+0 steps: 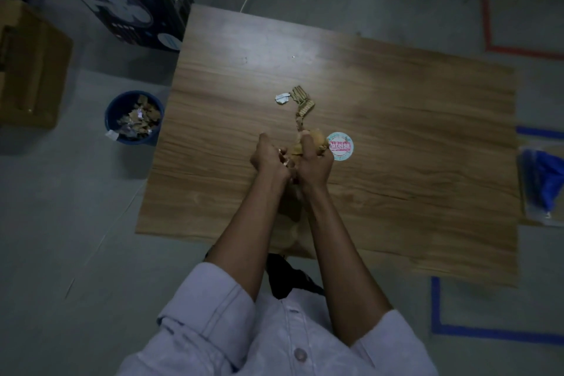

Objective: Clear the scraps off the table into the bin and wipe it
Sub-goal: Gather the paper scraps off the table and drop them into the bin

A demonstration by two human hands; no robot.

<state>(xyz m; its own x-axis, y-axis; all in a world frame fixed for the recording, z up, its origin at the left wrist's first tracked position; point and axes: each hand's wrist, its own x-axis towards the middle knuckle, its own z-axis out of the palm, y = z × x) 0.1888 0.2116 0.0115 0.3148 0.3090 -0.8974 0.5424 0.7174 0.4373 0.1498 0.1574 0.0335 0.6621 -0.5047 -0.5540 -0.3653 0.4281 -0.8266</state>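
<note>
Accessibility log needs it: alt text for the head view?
A person's left hand and right hand grip a bunch of cardboard scraps at the middle of a wooden table. More scraps lie just beyond them, a round label beside the right hand; a blue bin holding scraps stands on the floor to the left.

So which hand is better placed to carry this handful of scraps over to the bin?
Left, probably. The bin stands on the floor off the left edge of the table, nearer the left hand; the right hand would have to cross the body. Both hands grip the scraps now.
</note>
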